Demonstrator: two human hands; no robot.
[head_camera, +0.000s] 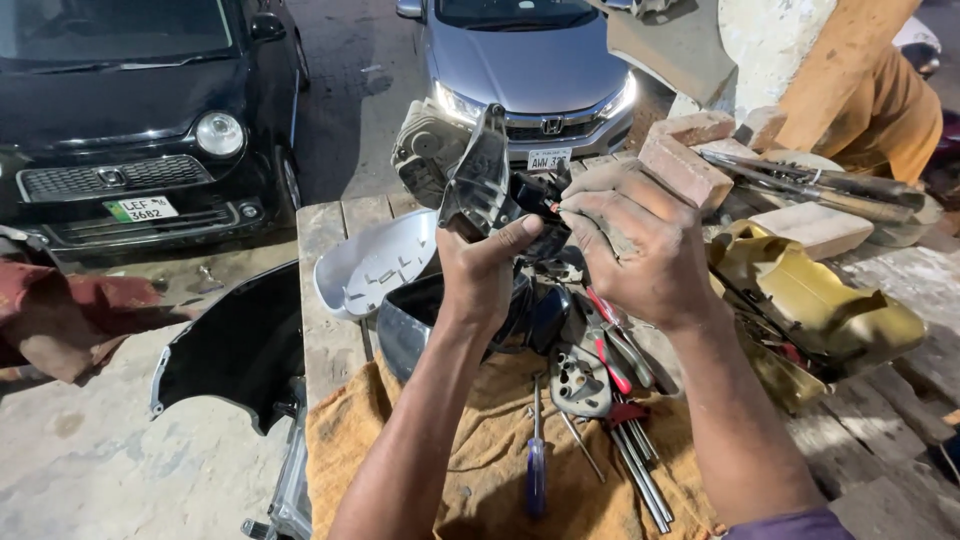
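Two cars stand ahead of me on the pavement: a black car (130, 110) on my left and a silver car (530, 60) straight ahead with its headlights on. Below them runs my wooden worktop (325, 300), with an orange cloth (480, 450) spread over its near part. A curved black panel (235, 345) leans off the worktop's left edge. To my right lies a crumpled yellow sheet part (820, 305), and beyond it bricks (685, 165) and a pale block (815, 225), with long metal tools across them. A person in orange clothing (880, 100) stands at the far right.

On the worktop's left side rests a white mirror cover (375, 265), hollow side up, and just beside it a dark mirror shell (410, 320) under my left wrist.

My left hand (485, 270) is closed around the base of a black mirror frame (480, 175), thumb pressed across the front, holding it upright and raised above the worktop, in the middle of my view. My right hand (630, 245) is curled tight, fingers bent at the frame's right side; I cannot tell what they pinch.

Below my hands lie red-handled pliers (605, 345), a perforated metal plate (580, 380), several thin steel rods (640, 470), and a blue-handled screwdriver (537, 470) on the cloth.
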